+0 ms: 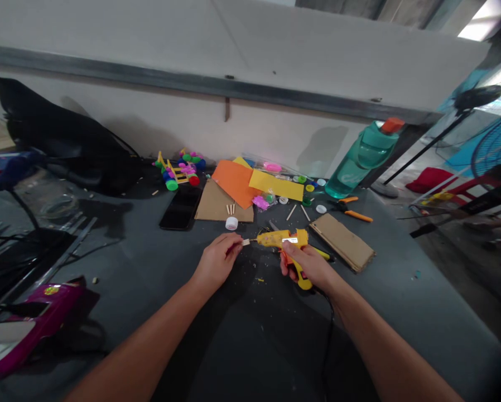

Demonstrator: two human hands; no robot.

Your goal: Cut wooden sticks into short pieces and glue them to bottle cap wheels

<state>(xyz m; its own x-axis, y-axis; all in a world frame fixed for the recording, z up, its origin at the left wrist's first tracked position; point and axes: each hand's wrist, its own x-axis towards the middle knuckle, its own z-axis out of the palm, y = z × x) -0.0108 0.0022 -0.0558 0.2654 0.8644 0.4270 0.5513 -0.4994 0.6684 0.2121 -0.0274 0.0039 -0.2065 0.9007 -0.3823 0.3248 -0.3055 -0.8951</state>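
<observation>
My right hand [307, 263] is wrapped round a yellow hot glue gun [278, 238], its nozzle pointing left. Pinched in the fingertips of my left hand [217, 258] is a small pale piece of wood [246, 242], close to the nozzle tip; whether they touch I cannot tell. A black cord [331, 335] runs down from the gun's handle. Just beyond my left hand stands a white bottle cap [231, 223], with several short wooden sticks [231, 209] behind it on a cardboard sheet [212, 204].
Folded cardboard [342, 240], orange-handled pliers [357, 215] and a tilted teal bottle [361, 162] are on the right. Orange paper [236, 181] and yellow paper [275, 184] lie at the back. Leftward are a phone [181, 207], small colourful toy cars [177, 172] and a magenta device [37, 321].
</observation>
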